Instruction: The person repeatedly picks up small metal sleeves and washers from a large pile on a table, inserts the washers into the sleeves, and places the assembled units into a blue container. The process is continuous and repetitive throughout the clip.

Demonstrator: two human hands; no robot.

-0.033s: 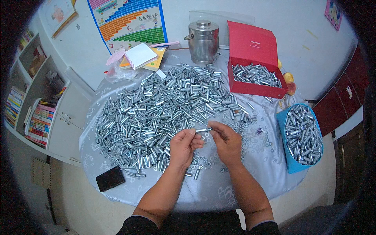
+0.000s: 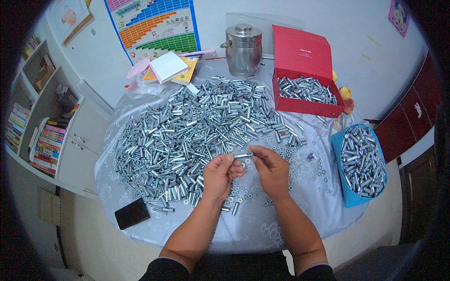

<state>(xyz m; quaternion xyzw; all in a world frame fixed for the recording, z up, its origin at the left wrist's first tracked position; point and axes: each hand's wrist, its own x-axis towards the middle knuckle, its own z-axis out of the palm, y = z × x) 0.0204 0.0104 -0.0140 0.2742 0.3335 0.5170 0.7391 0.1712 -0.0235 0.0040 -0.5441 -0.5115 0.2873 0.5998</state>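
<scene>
Between my two hands a small silver expansion bolt (image 2: 242,155) lies level, its ends in my fingertips. My left hand (image 2: 219,175) pinches one end between thumb and forefinger, the other fingers curled. On the opposite end, the thumb and fingers of my right hand (image 2: 272,169) are closed; they hide its tip. A wide pile of silver metal sleeves and bolts (image 2: 187,136) spreads beyond and to the left of my hands. Loose washers (image 2: 300,168) lie scattered beneath and to the right of them. One short metal piece (image 2: 235,208) rests near my left wrist.
A red lidded box (image 2: 307,110) of metal pieces stands open at the back right. Further right is a blue container (image 2: 349,200) full of bolts. A metal canister (image 2: 243,51), a notepad (image 2: 168,66) and a black phone (image 2: 131,213) also rest on the cloth-covered table (image 2: 262,234).
</scene>
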